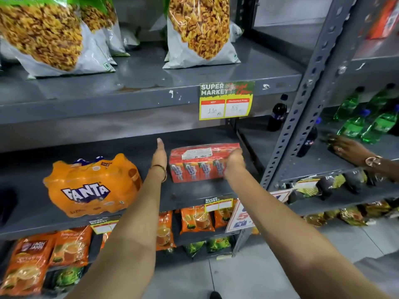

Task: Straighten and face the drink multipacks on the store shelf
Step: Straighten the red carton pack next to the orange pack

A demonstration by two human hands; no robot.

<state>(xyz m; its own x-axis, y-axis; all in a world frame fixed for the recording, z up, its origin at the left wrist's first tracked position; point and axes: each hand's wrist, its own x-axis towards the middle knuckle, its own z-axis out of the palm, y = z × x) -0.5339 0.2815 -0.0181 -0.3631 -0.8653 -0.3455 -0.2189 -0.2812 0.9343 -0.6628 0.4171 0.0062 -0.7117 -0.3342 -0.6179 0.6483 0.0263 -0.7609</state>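
Large snack bags (199,29) of yellow fried mix stand on the upper shelf (140,83), and a price tag (226,100) hangs from its front edge. Orange tea pouches (197,219) fill the lower shelf. Green bottles (367,124) and a dark cola bottle (278,113) stand in the neighbouring bay.

Retail shop, supermarket aisle. Grey slotted-steel shelving (311,117) around your hands. "SUPER MARKET" price tag (226,100) with MRP and discounted-price boxes above your right hand (234,162). Fanta multipack (90,186) left of your left hand (159,157); red carton multipack (200,161) between both. Snack bags (200,31) on shelf above, tea pouches (196,220) below your forearms, green bottles (367,124) further right.
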